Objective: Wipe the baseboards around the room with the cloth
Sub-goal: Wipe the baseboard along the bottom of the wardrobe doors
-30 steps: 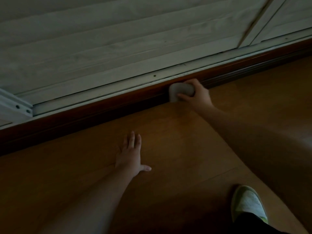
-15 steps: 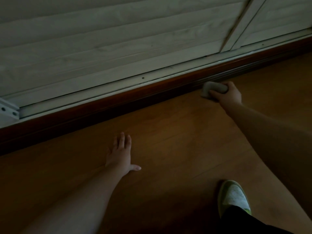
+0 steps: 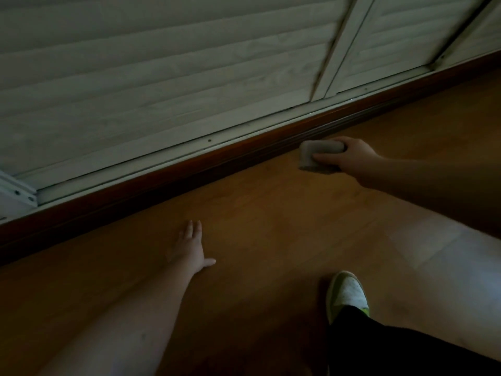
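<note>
Dim light, head view looking down at the floor along one wall.

Right hand [image 3: 349, 156]: fingers [image 3: 342, 143] curled over the top of the cloth [image 3: 320, 153], thumb stretched along its near face, so the folded grey pad is clamped between them. The cloth sits at the foot of the baseboard [image 3: 244, 151], its far edge against or just beside the lower moulding; exact contact is hard to tell in the shadow. Its lower edge rests on the floor [image 3: 271, 226]. The right forearm runs from the cloth out to the right edge of view.

Left hand [image 3: 191, 248]: fingers straight and close together, thumb spread to the side, palm flat on the floor, holding nothing. It lies well apart from the baseboard, on the near side, and to the left of the cloth. The left forearm runs down to the lower left corner.

Baseboard: dark reddish-brown strip, running diagonally from lower left to upper right. Directly above it, a pale metal track [image 3: 168, 156] with small screws, and above that, pale slatted panels [image 3: 162, 77].

On the near side of the baseboard, low in view: a white and green shoe [image 3: 349, 293] flat on the floor, with a dark trouser leg [image 3: 393, 348] over its heel.
</note>
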`<state>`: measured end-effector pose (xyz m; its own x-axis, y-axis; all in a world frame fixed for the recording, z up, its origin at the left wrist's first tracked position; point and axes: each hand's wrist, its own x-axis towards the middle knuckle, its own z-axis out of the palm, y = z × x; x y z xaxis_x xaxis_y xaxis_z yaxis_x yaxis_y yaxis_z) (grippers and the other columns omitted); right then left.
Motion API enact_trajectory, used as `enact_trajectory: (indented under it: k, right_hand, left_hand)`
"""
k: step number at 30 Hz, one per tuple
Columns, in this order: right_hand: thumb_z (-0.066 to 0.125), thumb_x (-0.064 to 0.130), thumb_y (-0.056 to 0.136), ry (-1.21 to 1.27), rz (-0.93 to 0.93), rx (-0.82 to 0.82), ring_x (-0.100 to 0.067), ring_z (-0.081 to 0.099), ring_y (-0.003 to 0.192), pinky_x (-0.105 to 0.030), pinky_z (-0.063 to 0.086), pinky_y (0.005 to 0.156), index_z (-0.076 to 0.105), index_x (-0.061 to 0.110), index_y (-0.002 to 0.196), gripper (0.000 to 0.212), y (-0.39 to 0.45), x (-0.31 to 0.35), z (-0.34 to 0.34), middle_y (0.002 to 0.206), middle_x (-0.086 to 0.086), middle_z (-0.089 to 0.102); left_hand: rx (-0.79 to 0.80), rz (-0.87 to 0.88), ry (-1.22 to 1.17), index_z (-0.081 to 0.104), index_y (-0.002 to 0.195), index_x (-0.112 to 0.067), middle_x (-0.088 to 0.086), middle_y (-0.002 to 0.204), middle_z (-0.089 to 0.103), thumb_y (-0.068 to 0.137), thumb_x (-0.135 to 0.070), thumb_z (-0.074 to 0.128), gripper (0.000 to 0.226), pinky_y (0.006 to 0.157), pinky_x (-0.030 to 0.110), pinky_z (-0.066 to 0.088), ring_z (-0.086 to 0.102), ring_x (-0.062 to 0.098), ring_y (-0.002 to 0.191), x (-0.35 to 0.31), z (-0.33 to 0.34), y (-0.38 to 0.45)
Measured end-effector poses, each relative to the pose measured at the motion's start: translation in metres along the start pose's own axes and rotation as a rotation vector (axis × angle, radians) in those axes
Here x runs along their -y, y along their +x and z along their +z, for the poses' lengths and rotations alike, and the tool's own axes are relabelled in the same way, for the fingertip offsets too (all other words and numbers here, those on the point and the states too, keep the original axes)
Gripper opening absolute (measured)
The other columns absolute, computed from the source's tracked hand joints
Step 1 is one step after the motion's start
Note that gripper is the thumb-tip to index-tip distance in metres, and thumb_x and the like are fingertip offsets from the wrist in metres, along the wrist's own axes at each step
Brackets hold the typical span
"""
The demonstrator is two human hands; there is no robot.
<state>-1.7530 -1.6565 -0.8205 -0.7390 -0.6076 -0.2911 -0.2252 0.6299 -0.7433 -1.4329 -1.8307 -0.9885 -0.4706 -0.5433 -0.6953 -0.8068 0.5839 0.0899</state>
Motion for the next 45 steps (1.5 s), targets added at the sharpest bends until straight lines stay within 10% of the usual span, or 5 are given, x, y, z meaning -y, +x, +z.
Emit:
enact_trajectory:
  k: [15, 23, 35, 45]
  right_hand:
    - [0.078, 0.04, 0.081, -0.064, 0.002, -0.07, -0.018, 0.058, 0.095, -0.027, 0.048, 0.071, 0.056, 0.022, 0.13, 0.056, -0.007, -0.039, 0.023, 0.107, 0.002, 0.058]
    - [0.078, 0.039, 0.081, 0.001, -0.022, -0.091, -0.01, 0.058, 0.09, -0.013, 0.044, 0.063, 0.056, 0.025, 0.128, 0.054, -0.004, -0.057, 0.037, 0.104, 0.008, 0.058]
    - [0.077, 0.04, 0.082, 0.041, -0.195, -0.075, -0.01, 0.055, 0.102, -0.028, 0.051, 0.09, 0.055, 0.028, 0.131, 0.055, 0.067, -0.103, 0.13, 0.115, 0.006, 0.054]
    - [0.075, 0.034, 0.085, 0.032, -0.25, -0.001, -0.016, 0.056, 0.102, -0.028, 0.051, 0.085, 0.05, 0.02, 0.131, 0.054, 0.139, -0.109, 0.165, 0.119, -0.002, 0.049]
  left_hand:
    - [-0.451, 0.589, 0.617, -0.009, 0.157, -0.023, 0.0, 0.165, -0.009, 0.103, -0.056, 0.021, 0.07, 0.121, 0.036, -0.01, -0.008, 0.016, 0.152, -0.016, -0.131, 0.028]
    - [-0.468, 0.626, 0.687, -0.01, 0.156, -0.018, 0.002, 0.165, -0.013, 0.103, -0.054, 0.017, 0.07, 0.123, 0.035, -0.004, -0.011, 0.016, 0.151, -0.048, -0.183, 0.066]
    - [-0.448, 0.862, 0.709, -0.016, 0.155, -0.015, 0.001, 0.163, -0.018, 0.103, -0.049, 0.009, 0.067, 0.124, 0.035, 0.006, -0.014, 0.011, 0.15, -0.116, -0.212, 0.154]
    - [-0.525, 1.026, 0.686, 0.013, 0.156, -0.004, 0.012, 0.165, 0.01, 0.103, -0.039, 0.025, 0.066, 0.122, 0.04, 0.019, 0.011, 0.022, 0.152, -0.111, -0.205, 0.172]
